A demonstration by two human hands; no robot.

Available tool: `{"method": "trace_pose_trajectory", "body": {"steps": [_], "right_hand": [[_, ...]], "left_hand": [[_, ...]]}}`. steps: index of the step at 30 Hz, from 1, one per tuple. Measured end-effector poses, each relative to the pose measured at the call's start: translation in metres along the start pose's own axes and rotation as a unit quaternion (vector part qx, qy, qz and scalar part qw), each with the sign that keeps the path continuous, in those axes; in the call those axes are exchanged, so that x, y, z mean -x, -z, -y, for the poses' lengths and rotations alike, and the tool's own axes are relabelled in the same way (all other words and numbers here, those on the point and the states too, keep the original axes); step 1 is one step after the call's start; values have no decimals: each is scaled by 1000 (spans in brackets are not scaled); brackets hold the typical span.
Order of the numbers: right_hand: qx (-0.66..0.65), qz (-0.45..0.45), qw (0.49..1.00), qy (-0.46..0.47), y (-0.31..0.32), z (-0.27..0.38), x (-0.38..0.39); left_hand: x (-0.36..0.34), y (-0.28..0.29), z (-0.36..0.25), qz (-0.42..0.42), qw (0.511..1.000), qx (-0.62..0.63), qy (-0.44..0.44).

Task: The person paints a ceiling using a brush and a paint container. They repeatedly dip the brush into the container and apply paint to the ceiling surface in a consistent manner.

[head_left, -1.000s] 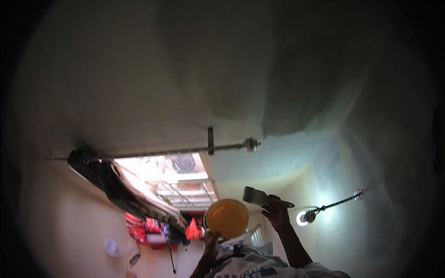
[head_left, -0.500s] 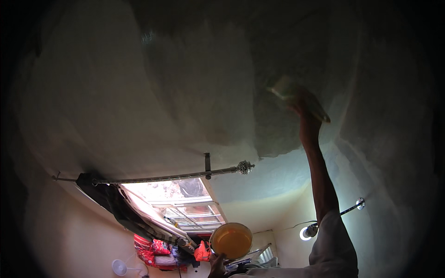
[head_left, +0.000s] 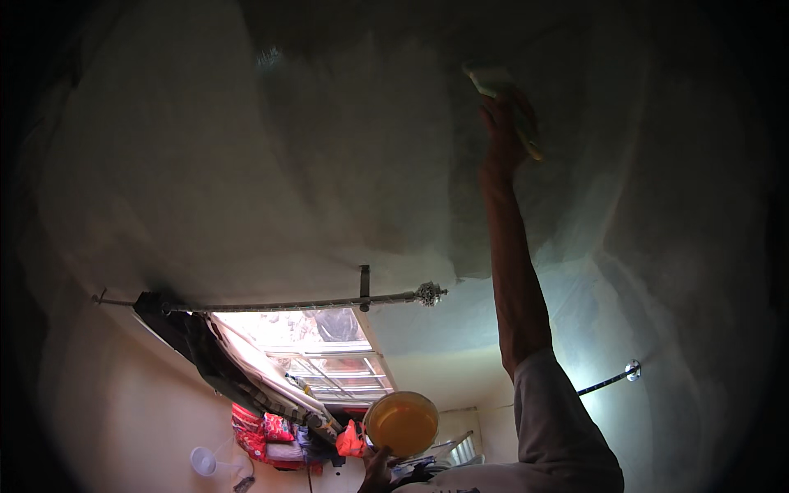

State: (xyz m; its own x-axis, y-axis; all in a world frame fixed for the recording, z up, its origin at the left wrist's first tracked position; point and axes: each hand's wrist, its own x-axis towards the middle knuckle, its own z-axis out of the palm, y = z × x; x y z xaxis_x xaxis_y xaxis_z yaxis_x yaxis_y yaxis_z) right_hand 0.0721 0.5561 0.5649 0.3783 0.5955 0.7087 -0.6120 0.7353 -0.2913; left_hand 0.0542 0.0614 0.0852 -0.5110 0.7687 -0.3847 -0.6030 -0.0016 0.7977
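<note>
My right hand [head_left: 504,123] is raised high on a stretched arm, closed on a paintbrush [head_left: 493,82] that is a little blurred. The brush lies over a darker damp-looking patch of the plastered surface [head_left: 542,214]; whether its bristles touch it I cannot tell. Low in the middle, my left hand [head_left: 376,464] grips the rim of a round container [head_left: 401,419] that holds a yellow-orange liquid.
A metal curtain rod [head_left: 271,306] with dark curtains [head_left: 197,353] crosses a bright barred window [head_left: 304,337]. A lamp arm [head_left: 608,378] sticks out on the right, its bulb hidden by my sleeve. Red bags and cloths [head_left: 267,435] and a white fan [head_left: 204,460] appear lower left.
My right hand has risen from beside the container to high on the surface with the brush, moving further up and left since half a second ago. The container stays low in my left hand.
</note>
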Motion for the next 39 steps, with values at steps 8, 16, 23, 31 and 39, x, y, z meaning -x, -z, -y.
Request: {"method": "trace_pose_trajectory", "body": {"steps": [8,16,23,31,39], "right_hand": [[-22,-37,998,-41,18,-12,36],[68,-53,991,-102,49,-13,76],[86,-60,987,-124,73,-12,112],[108,-79,978,-162,103,-15,151],[150,-97,961,-209,134,-13,185]], "left_hand": [[-9,12,10,-69,997,31,-4],[-3,2,-4,-82,996,7,20],[-5,-1,-6,-94,995,14,34],[-8,12,3,-61,998,-3,31],[-2,-9,-14,-102,994,26,44]]}}
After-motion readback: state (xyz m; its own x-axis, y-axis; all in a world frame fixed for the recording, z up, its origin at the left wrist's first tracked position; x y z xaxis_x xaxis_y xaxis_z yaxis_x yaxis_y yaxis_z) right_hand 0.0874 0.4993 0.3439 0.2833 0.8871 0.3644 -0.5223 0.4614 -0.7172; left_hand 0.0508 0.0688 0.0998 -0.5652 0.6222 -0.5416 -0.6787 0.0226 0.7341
